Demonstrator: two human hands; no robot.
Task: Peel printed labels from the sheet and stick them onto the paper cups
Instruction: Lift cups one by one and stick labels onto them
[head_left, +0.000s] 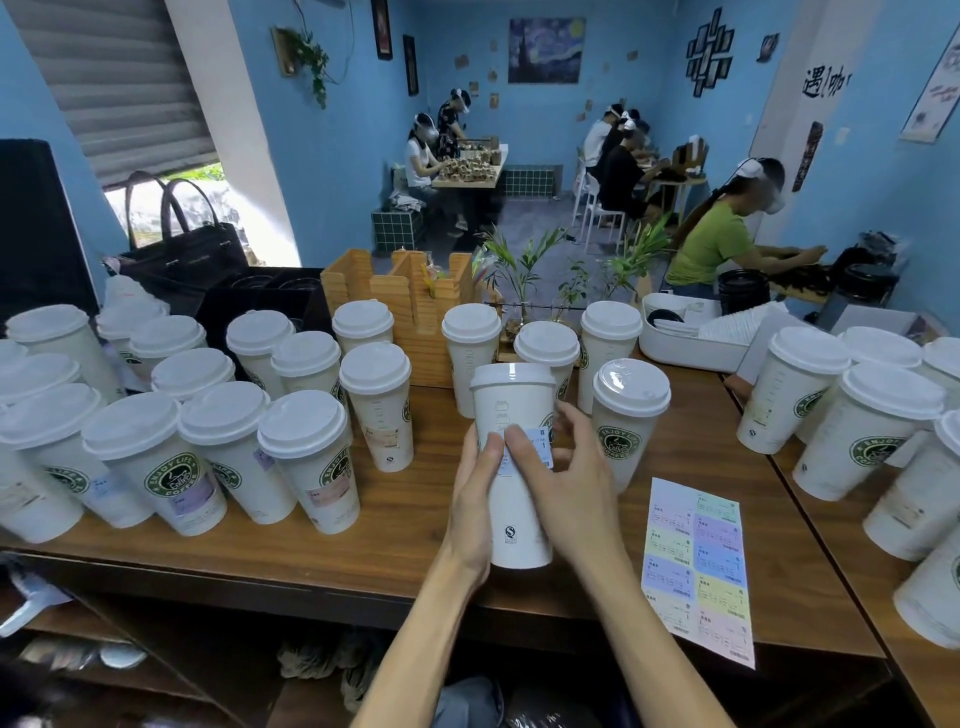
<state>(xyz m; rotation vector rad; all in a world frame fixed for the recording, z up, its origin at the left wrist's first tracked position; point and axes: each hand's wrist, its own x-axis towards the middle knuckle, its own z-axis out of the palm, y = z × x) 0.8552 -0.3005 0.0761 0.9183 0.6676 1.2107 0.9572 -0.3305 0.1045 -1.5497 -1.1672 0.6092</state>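
I hold a tall white paper cup with a white lid upright above the near edge of the wooden counter. My left hand grips its left side, thumb lying across the front. My right hand presses a pale blue label onto the cup's front with thumb and fingers spread round the right side. The label sheet, with pastel printed labels, lies flat on the counter to the right of the cup.
Several lidded cups with labels stand at the left, more cups at the right. A wooden holder, small plants and a white tray sit behind. People work at tables beyond.
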